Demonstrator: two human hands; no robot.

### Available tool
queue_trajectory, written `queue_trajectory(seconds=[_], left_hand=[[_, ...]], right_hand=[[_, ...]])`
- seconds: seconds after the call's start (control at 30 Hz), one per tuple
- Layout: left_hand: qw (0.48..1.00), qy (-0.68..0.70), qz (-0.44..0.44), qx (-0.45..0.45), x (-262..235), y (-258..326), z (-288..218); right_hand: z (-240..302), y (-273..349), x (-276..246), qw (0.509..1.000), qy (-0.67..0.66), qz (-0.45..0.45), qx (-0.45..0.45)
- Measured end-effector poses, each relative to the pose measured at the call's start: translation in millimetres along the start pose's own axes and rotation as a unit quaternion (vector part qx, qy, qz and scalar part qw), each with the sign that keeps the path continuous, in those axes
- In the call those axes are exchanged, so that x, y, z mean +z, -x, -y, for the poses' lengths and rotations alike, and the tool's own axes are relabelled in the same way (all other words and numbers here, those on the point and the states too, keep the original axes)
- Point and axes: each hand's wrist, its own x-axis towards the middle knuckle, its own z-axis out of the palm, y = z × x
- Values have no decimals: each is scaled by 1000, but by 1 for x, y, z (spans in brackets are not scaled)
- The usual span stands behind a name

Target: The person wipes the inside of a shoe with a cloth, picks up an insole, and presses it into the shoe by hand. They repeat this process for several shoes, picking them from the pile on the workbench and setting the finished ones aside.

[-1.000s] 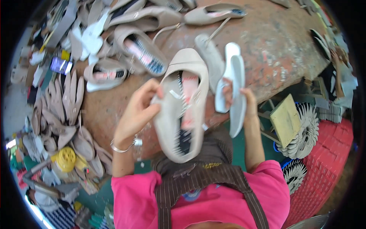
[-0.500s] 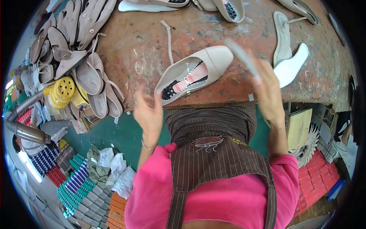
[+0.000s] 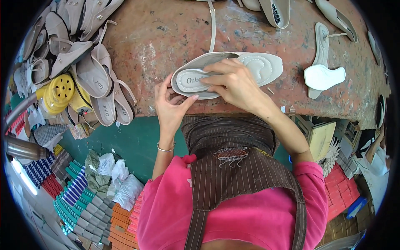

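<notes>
A beige flat shoe (image 3: 199, 62) lies sideways near the table's front edge, its strap stretching away to the far side. My left hand (image 3: 170, 105) grips its heel end, fingers round the back and thumb on the near rim. Over the shoe is a pale insole (image 3: 188, 82); its heel part lies within the opening, and its padded, stitched front rests on top of the toe part. My right hand (image 3: 235, 85) pinches the insole around its middle, hiding that stretch. The shoe's inner bottom is mostly covered.
Finished-looking beige shoes (image 3: 92, 79) pile up at the left beside a yellow lamp-like device (image 3: 59, 95) on a metal arm. On the right lie a beige insole (image 3: 321, 41) and a white sole-shaped piece (image 3: 325, 78). More shoes (image 3: 280, 12) line the far side.
My right hand has brought the insole from the right onto the shoe. My left hand has closed on the heel, and the shoe has turned slightly. The white piece at right now lies differently.
</notes>
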Motion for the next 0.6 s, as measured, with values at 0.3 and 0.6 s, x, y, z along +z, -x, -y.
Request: queue_trajectory(seconds=[0.3, 0.6], left_hand=[[997, -7, -82, 8, 3, -15, 15], [992, -19, -127, -20, 6, -28, 19]], right_hand=[[-2, -9, 17, 999, -21, 23, 20], [5, -5, 26, 988, 85, 55, -115]])
